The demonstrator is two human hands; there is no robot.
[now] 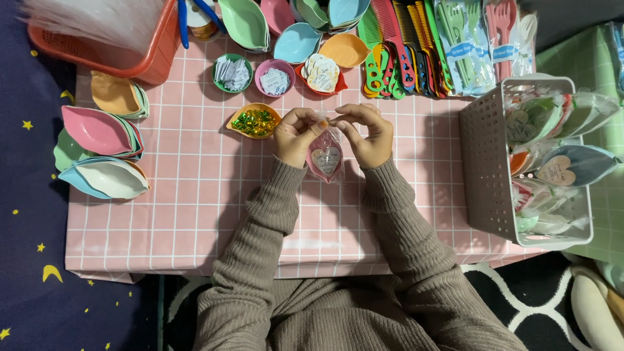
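Both forearms reach forward over the pink checked tablecloth [195, 208] and the left hand [296, 135] and right hand [367, 135] meet with bent wrists, knuckles up. Their fingertips [323, 121] are pinched together on the top edge of a small clear bag with a pink leaf-shaped dish [325, 159]. The bag hangs below the fingers, between both palms, its long axis pointing toward the person, near an orange dish of green and gold candies [254, 121].

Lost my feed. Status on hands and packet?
Left hand and right hand pinch packet top. Pink wrapped dish held over table. Nothing in the way.
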